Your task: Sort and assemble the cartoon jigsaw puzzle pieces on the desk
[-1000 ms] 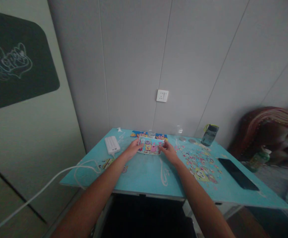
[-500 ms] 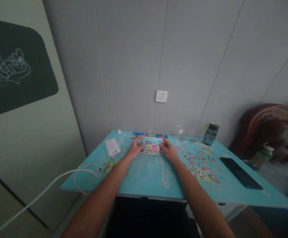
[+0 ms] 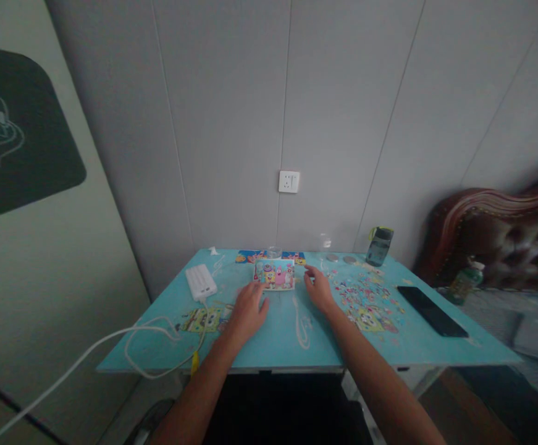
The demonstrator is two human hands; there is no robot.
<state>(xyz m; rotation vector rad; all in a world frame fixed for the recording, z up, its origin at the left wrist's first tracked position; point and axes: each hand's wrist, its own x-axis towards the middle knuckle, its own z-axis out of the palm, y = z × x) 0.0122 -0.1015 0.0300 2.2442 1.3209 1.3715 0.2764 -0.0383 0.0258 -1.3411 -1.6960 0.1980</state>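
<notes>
A rectangular cartoon picture panel [image 3: 274, 274] with a white edge stands propped up toward the back middle of the turquoise table [image 3: 269, 346]. My left hand [image 3: 251, 306] is just in front of its lower left corner, fingers stretched out and holding nothing; whether a fingertip touches the panel I cannot tell. To the right of the panel, apart from it, is my right hand [image 3: 317, 287], its fingers loosely extended with nothing in them. A clear round container [image 3: 274, 252] and flat blue cartoon pieces [image 3: 249, 255] show behind the panel.
A white power bank [image 3: 201, 282] with a white cable [image 3: 106, 339] lies at left. Many small colourful pieces [image 3: 365, 296] are scattered at right, near a black phone-like slab [image 3: 432, 311]. A dark water bottle [image 3: 380, 246] stands at the back right; a green-tinted bottle [image 3: 466, 283] is beyond the table.
Both hands have let go of the picture panel, which now stands by itself. My left hand has drawn back toward me; my right hand has moved off to the right. The view has turned slightly right.
</notes>
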